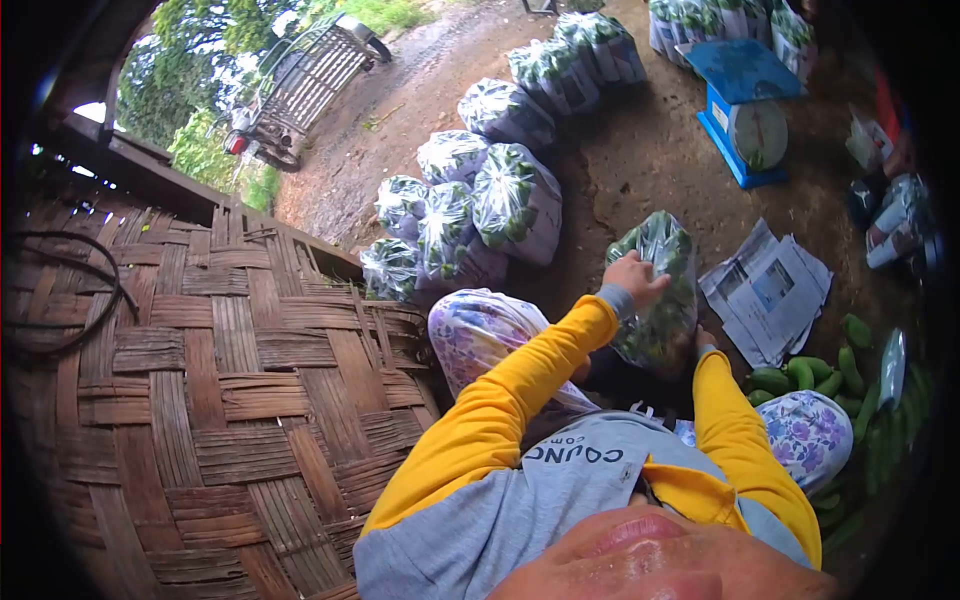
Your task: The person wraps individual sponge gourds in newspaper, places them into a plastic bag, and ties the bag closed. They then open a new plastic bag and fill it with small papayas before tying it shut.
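A clear plastic bag (655, 325) of green produce stands upright on the ground in front of me, between my knees. My left hand (638, 283) lies over its upper left side, fingers closed on the plastic. Low on the bag's right side is my right hand (706, 338), pressed against it with the fingers partly hidden. Sheets of newspaper (768, 292) lie flat just right of the bag. Beyond my right knee is a heap of green cucumber-like vegetables (800, 376), with a folded clear plastic piece (892, 370) on top.
Several filled plastic bags (516, 200) line the dirt ground ahead and to the left. A blue weighing scale (745, 110) stands at the upper right, near more bags. Woven bamboo wall (190, 400) fills the left side. Outside is a vehicle with a slatted cargo frame (315, 80).
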The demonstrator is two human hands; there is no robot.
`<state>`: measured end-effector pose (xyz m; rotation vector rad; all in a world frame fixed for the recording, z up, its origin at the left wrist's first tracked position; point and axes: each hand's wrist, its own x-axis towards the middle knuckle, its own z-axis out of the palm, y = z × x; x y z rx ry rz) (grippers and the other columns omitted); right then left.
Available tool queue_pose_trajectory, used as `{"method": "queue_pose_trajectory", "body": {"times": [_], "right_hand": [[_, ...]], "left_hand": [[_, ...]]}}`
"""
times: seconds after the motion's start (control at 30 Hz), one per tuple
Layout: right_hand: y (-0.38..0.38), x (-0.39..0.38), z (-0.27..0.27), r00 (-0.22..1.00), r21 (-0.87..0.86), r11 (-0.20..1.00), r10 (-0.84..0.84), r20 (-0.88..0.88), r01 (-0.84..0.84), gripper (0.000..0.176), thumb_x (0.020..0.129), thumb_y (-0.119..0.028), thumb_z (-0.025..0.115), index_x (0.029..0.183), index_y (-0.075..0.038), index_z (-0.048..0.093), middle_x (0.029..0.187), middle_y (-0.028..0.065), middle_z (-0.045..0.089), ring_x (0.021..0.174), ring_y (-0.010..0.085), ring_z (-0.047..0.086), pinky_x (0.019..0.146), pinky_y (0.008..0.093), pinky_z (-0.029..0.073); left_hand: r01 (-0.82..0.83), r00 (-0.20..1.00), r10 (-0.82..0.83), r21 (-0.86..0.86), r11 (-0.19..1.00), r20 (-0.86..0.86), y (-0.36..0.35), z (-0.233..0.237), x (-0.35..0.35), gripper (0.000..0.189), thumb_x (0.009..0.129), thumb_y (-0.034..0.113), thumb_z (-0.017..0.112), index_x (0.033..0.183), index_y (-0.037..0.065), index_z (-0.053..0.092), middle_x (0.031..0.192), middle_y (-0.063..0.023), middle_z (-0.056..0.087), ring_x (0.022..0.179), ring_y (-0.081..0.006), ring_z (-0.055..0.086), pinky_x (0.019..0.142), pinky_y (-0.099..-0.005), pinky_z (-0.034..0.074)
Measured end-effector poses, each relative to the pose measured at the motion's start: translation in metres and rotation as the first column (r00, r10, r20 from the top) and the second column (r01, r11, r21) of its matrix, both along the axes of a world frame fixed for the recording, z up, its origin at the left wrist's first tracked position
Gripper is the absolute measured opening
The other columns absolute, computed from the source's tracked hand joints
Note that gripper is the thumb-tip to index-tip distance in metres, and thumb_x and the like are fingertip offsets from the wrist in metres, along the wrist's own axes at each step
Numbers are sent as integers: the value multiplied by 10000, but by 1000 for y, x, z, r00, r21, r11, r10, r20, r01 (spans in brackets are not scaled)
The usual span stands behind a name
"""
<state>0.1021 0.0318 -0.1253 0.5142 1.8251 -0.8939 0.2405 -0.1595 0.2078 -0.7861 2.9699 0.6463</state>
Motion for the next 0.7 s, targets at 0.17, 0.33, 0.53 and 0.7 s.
{"method": "queue_pose_trajectory", "body": {"times": [0.17, 0.33, 0.53, 0.7], "right_hand": [[17, 16, -23, 996, -154, 988, 22, 81, -9, 840, 803, -656, 296, 1122, 92, 503, 1132, 242, 526, 1089, 312, 499, 919, 389, 368], [15, 14, -71, 981, -337, 941, 77, 178, -13, 984, 759, -760, 242, 1198, 96, 447, 1220, 236, 482, 1151, 313, 457, 969, 381, 332], [-37, -6, -27, 967, -432, 866, -246, 70, 252, 755, 797, -688, 339, 991, -8, 603, 896, 110, 638, 756, 196, 614, 685, 310, 490], [-120, -61, 191, 969, -758, 605, -124, 215, 246, 616, 823, -595, 430, 933, -19, 620, 852, 44, 623, 751, 153, 569, 701, 280, 450]], "left_hand": [[-208, 968, 228, 179, 962, -100, 12, -5, -1, 438, 791, 455, 548, 682, 39, 632, 828, -119, 540, 799, -285, 551, 721, -383, 436], [-257, 946, 309, 356, 898, -95, 1, -17, -10, 424, 772, 442, 572, 711, 31, 655, 809, -148, 529, 793, -306, 545, 690, -397, 422], [-252, 949, 314, 533, 808, -27, -63, 2, -31, 365, 781, 375, 596, 687, 22, 608, 653, -124, 529, 537, -215, 505, 503, -346, 401], [-202, 770, 613, 843, 498, -177, -181, 61, -77, 199, 801, 214, 602, 834, 18, 605, 718, -46, 576, 631, -169, 533, 612, -319, 444]]}}
